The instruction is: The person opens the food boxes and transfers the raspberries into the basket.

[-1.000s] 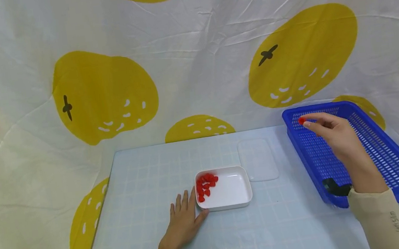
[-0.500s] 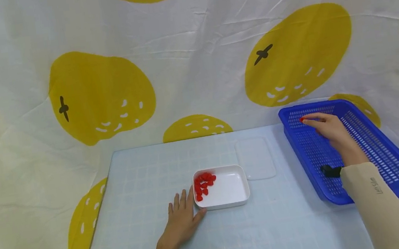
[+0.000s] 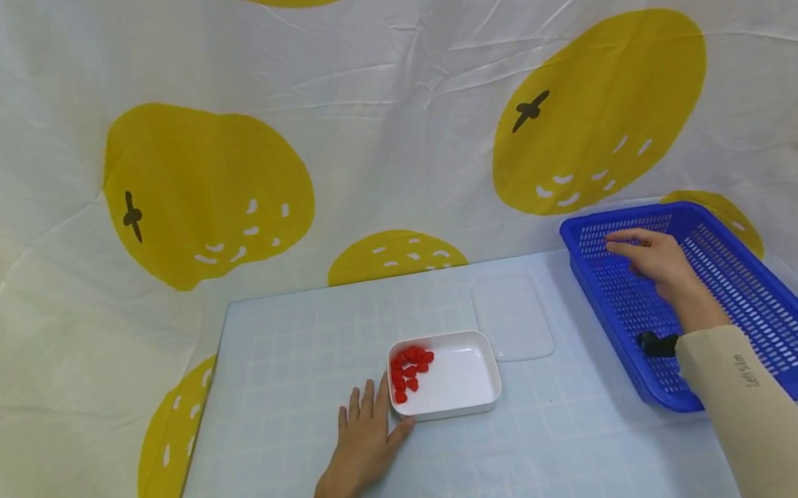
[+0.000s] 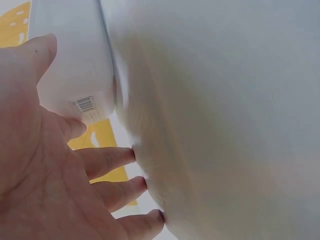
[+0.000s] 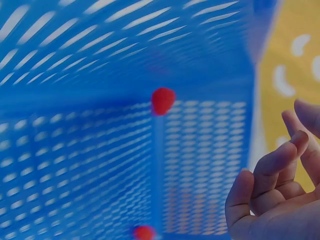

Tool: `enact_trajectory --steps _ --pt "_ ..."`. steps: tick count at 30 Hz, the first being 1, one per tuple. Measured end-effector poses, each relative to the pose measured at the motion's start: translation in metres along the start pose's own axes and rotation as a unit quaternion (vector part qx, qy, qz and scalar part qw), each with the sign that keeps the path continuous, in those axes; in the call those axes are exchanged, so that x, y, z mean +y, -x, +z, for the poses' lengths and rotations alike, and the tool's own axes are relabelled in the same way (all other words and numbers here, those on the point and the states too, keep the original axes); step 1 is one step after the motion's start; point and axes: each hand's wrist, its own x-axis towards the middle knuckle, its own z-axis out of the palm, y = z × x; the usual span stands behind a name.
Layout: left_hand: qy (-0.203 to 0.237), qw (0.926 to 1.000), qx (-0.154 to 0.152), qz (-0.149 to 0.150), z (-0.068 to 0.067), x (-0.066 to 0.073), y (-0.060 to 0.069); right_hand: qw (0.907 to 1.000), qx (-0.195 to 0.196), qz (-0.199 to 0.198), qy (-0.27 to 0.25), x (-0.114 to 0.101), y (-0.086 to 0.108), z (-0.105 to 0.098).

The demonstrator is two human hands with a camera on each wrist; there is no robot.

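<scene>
A white rectangular dish [image 3: 459, 382] stands on the table, with several small red pieces [image 3: 410, 371] gathered at its left end; their kind is too small to tell. My left hand [image 3: 366, 445] lies spread on the tabletop, fingertips and thumb against the dish's left side and near corner. Over the back left of a blue mesh basket [image 3: 653, 396], my right hand [image 3: 658, 259] hovers with loosely bent fingers and nothing between them. The right wrist view has one red piece [image 5: 163, 101] inside the basket, apart from the fingers, and another red piece [image 5: 144, 232] lower down.
A clear flat lid [image 3: 512, 318] lies on the table just right of and behind the dish. Behind the table hangs a white cloth with yellow fruit prints [image 3: 210, 190]. The basket sits at the table's right side, close to the cloth.
The red piece that my right fingers pinched has left them, and the hand has shifted only slightly. My left hand stays beside the dish.
</scene>
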Motion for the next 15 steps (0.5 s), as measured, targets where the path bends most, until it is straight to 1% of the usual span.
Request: enact_trajectory --steps 4,8,12,15 --pt "-0.002 1.0000 -0.002 -0.005 0.001 0.000 0.000 0.9994 0.012 -0.031 -0.001 -0.026 0.013 0.001" --pt "-0.001 0.9999 -0.004 -0.010 0.002 0.000 0.000 0.9965 -0.001 -0.083 -0.009 -0.057 0.029 0.007" --pt "-0.001 0.9999 -0.006 -0.014 0.001 0.000 0.000 0.9914 -0.013 -0.126 -0.032 -0.083 0.048 0.021" --pt "-0.003 1.0000 -0.002 -0.009 0.000 0.001 0.000 0.9872 -0.024 -0.149 -0.054 -0.094 0.059 0.036"
